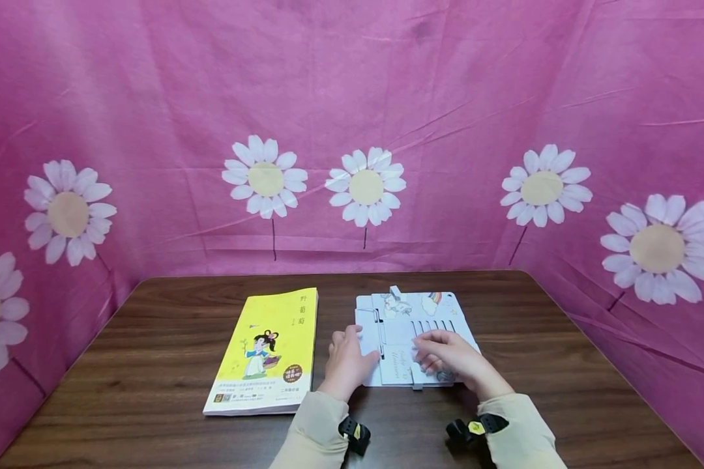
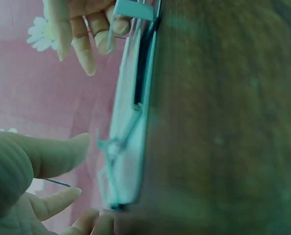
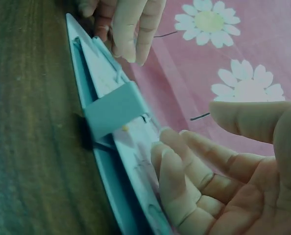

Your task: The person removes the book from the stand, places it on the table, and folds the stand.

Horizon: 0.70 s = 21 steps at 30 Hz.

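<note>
A white folding book stand (image 1: 407,306) with a unicorn and rainbow print lies flat on the table, slots in its panel and a wire piece at its left part. My left hand (image 1: 347,363) is at the stand's left edge, thumb and fingers spread apart; whether it touches the edge is unclear. Over the lower right part hovers my right hand (image 1: 457,358), its fingers loosely bent and nothing between thumb and fingers. In the right wrist view a pale page clip (image 3: 116,110) wraps the stand's near edge, beside those fingers.
Left of the stand, a yellow book (image 1: 264,352) with a cartoon figure lies on the brown wooden table (image 1: 152,365). A pink cloth (image 1: 446,117) with daisies hangs behind and along both sides.
</note>
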Each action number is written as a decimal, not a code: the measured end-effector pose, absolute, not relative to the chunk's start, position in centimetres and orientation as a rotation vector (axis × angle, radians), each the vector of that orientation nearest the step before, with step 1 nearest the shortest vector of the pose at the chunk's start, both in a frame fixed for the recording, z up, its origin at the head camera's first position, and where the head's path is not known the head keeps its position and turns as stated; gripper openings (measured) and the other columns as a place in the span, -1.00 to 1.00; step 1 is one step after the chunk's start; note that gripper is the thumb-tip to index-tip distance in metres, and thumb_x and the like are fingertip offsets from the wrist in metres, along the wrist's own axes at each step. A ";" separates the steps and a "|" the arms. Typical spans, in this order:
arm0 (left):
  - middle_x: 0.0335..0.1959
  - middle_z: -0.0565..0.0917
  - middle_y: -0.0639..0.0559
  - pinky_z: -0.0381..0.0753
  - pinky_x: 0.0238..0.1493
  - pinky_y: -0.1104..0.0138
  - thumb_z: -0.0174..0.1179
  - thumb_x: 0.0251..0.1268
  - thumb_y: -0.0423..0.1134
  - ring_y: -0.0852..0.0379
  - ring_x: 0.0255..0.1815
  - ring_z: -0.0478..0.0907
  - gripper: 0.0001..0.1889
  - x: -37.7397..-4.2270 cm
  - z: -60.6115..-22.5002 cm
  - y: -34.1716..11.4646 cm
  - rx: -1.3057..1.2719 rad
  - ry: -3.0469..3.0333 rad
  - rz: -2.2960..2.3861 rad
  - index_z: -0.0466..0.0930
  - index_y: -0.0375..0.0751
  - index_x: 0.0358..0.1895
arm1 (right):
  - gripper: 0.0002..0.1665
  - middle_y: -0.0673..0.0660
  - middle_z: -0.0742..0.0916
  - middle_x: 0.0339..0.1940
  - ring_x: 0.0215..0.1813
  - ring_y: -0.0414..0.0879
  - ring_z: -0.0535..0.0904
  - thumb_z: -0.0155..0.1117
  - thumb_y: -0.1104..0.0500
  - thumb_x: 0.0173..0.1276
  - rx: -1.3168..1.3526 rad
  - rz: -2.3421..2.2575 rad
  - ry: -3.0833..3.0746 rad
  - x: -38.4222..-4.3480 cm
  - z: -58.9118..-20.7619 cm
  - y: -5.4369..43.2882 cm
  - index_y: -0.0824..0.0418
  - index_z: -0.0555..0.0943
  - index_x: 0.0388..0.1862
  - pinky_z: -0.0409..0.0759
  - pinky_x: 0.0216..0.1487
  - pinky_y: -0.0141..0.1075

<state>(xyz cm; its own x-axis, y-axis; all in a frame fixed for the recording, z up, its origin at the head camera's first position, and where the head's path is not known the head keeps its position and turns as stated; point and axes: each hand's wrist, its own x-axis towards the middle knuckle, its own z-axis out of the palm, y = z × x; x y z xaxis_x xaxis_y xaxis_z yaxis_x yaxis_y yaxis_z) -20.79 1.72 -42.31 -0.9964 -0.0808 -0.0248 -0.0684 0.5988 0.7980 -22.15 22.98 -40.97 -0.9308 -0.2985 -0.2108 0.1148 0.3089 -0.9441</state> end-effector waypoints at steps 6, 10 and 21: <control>0.21 0.42 -0.30 0.52 0.00 -0.04 0.32 0.27 -0.09 -0.19 0.14 0.36 -0.41 -20.3 -39.9 1.2 0.011 -2.739 -1.355 0.40 -0.23 0.30 | -0.36 0.21 0.77 -0.11 -0.17 -0.13 0.72 0.14 0.04 0.52 -0.129 -1.819 2.273 -22.4 -39.7 23.2 0.57 0.38 0.28 0.70 -0.04 -0.29; 0.29 0.39 -0.29 0.48 0.16 -0.06 0.27 0.31 -0.06 -0.21 0.25 0.33 -0.38 -20.2 -37.5 0.1 -0.086 -2.683 -1.366 0.36 -0.24 0.36 | -0.37 0.26 0.76 0.00 -0.09 -0.11 0.74 0.14 0.05 0.52 -0.095 -1.911 2.348 -22.6 -38.4 23.5 0.53 0.38 0.31 0.68 0.04 -0.29; 0.35 0.42 -0.09 0.41 0.34 -0.06 0.18 0.40 0.00 -0.09 0.39 0.35 -0.41 -19.5 -32.0 -4.7 -0.338 -2.531 -1.168 0.36 -0.12 0.41 | -0.35 0.31 0.61 0.29 0.11 -0.22 0.66 0.13 -0.07 0.51 -0.074 -1.645 2.897 -22.9 -33.8 24.1 0.30 0.43 0.40 0.61 0.13 -0.37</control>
